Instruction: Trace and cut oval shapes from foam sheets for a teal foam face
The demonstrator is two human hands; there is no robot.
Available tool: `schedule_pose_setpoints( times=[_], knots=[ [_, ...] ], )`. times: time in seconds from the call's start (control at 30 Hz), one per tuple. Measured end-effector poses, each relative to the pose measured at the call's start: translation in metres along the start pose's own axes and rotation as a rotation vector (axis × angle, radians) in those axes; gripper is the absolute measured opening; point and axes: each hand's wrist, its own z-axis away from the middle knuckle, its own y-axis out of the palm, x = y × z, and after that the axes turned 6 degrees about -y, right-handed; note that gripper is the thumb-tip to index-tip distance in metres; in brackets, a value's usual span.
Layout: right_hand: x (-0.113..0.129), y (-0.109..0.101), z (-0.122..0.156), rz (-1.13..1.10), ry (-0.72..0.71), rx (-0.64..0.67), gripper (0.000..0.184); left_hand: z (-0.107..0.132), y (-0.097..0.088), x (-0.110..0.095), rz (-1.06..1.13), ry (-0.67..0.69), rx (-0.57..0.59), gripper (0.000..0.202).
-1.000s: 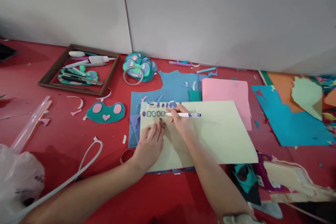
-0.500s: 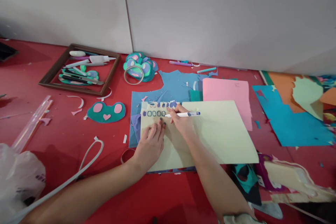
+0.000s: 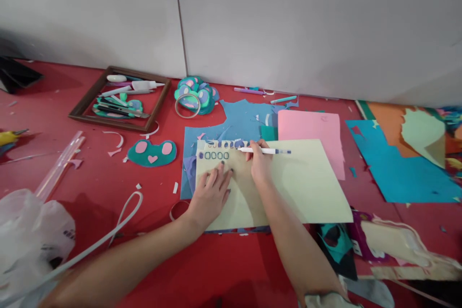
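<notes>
A pale yellow sheet (image 3: 303, 183) lies in front of me, with rows of small dark ovals drawn near its top left corner. My right hand (image 3: 260, 161) grips a white pen (image 3: 265, 151) with a dark blue end, its tip pointing left, just right of the lower row of ovals. Whether the tip touches the sheet I cannot tell. Lying flat on the sheet below the ovals, my left hand (image 3: 211, 195) has its fingers spread and holds nothing. Blue sheet (image 3: 238, 114) and pink sheet (image 3: 310, 125) stick out from behind the yellow one.
Left of the sheets lies a green frog-like cutout (image 3: 152, 154) with pink spots. Behind it a brown frame (image 3: 84, 101) surrounds pens and a cutter. A tape ring (image 3: 187, 107) leans on stacked cutouts (image 3: 200, 94). A plastic bag (image 3: 32, 236) sits at left, turquoise sheet (image 3: 397, 173) at right.
My right hand has moved the pen a little right and up, away from the last oval. My left hand's fingers have spread slightly. The view has shifted a little to the left.
</notes>
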Motion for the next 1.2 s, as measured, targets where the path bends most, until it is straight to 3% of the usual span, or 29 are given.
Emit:
schedule_pose_setpoints(
  times=[0.23, 0.47, 0.63, 1.0, 1.2],
  knots=[
    [-0.001, -0.008, -0.010, -0.191, 0.054, 0.190, 0.038, -0.007, -0.007, -0.026, -0.100, -0.008, 0.013, 0.046],
    [0.006, -0.013, -0.001, -0.038, -0.070, 0.236, 0.037, -0.026, -0.010, -0.061, -0.040, -0.146, 0.062, 0.047],
    [0.008, -0.013, 0.004, -0.029, -0.099, 0.243, 0.030, -0.026, -0.005, -0.061, 0.016, -0.183, 0.076, 0.050],
    [0.006, -0.011, 0.007, 0.058, -0.117, 0.248, 0.038, -0.019, 0.001, -0.063, 0.059, -0.204, 0.091, 0.054],
    [0.006, -0.013, 0.006, 0.053, -0.180, 0.312, 0.025, -0.020, -0.001, -0.062, 0.013, -0.194, 0.075, 0.051]
  ],
)
